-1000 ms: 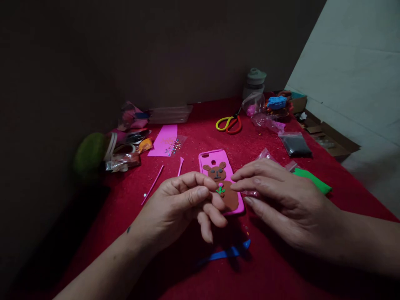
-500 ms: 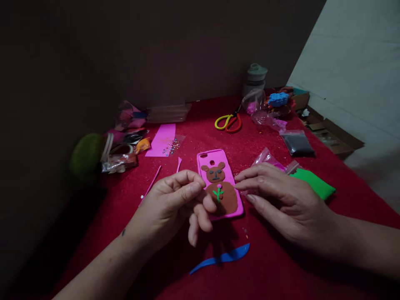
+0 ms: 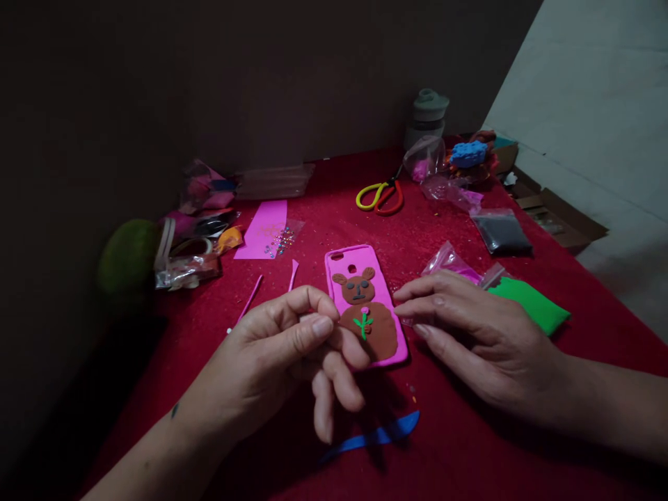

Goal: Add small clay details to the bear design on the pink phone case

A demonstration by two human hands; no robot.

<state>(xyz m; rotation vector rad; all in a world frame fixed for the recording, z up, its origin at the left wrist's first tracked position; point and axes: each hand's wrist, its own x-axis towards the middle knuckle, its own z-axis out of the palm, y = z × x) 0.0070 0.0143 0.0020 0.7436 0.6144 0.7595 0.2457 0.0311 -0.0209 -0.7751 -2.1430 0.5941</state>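
Note:
A pink phone case [image 3: 371,259] lies on the red cloth, bearing a brown clay bear [image 3: 385,332] with dark eyes, nose and mouth. On the bear's belly is a small pink flower [image 3: 364,321] with green stem and leaves. My left hand [image 3: 297,348] hovers over the case's lower left, thumb and forefinger pinched; whatever they hold, if anything, is too small to make out. Beside the case's right edge, my right hand [image 3: 480,341] rests with fingers stretched and nothing visible in them. Below the case lies a blue modelling knife [image 3: 383,435], partly behind my left hand's shadow.
Two pink sticks [image 3: 250,300] lie left of the case. Scissors [image 3: 380,197] with yellow and red handles are behind it. Green clay [image 3: 537,304] and a bag of dark clay [image 3: 502,233] sit at right. Rhinestones [image 3: 282,239], pink paper [image 3: 261,226] and a bottle [image 3: 428,115] stand farther back.
My left hand has come slightly lower and nearer, its free fingers reaching farther over the case and the blue knife. My right hand stays almost still. The view has shifted slightly.

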